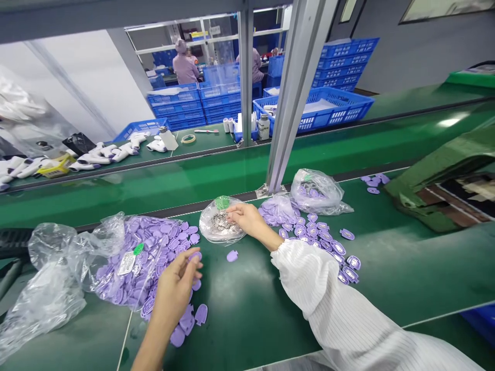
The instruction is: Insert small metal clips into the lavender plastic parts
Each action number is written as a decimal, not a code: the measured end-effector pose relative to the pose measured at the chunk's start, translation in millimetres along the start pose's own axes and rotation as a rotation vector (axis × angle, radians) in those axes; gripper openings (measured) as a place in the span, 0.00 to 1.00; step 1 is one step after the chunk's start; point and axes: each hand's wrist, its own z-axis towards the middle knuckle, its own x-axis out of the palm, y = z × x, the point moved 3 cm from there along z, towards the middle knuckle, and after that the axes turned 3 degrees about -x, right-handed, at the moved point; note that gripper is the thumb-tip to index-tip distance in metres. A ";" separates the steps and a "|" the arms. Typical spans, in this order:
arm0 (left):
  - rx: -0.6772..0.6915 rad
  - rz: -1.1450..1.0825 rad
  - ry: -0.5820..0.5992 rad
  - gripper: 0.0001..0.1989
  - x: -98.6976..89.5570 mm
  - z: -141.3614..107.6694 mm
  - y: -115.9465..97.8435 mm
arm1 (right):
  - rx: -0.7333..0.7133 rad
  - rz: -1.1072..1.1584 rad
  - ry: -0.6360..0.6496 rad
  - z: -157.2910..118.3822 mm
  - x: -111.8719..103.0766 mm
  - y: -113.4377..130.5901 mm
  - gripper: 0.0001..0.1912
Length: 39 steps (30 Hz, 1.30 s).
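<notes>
My left hand (pixel 174 291) pinches a purple plastic cover (pixel 195 256) at the fingertips, just beside a clear bag of purple covers (pixel 139 263). Ahead, my right hand (pixel 247 219) rests, fingers loosely spread and holding nothing, on a clear bag of small silver metal parts (pixel 221 222).

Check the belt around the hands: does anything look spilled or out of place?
One purple plastic piece lies alone on the green conveyor belt, between the left hand and the right hand, apart from the piles. Loose purple pieces also sit outside the clear plastic bag, looking spilled from it.
</notes>
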 end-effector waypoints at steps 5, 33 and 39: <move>-0.115 -0.318 0.385 0.25 54.8 -17.1 -1.7 | -0.040 -0.034 -0.059 -0.6 -3.1 -0.1 0.13; -0.272 -0.520 0.448 0.28 71.3 -15.6 2.6 | 0.363 0.642 0.157 -126.1 -0.6 -12.6 0.19; -0.298 -0.529 0.440 0.25 72.9 -13.8 3.5 | 0.370 0.595 0.039 -127.9 -0.9 -17.0 0.26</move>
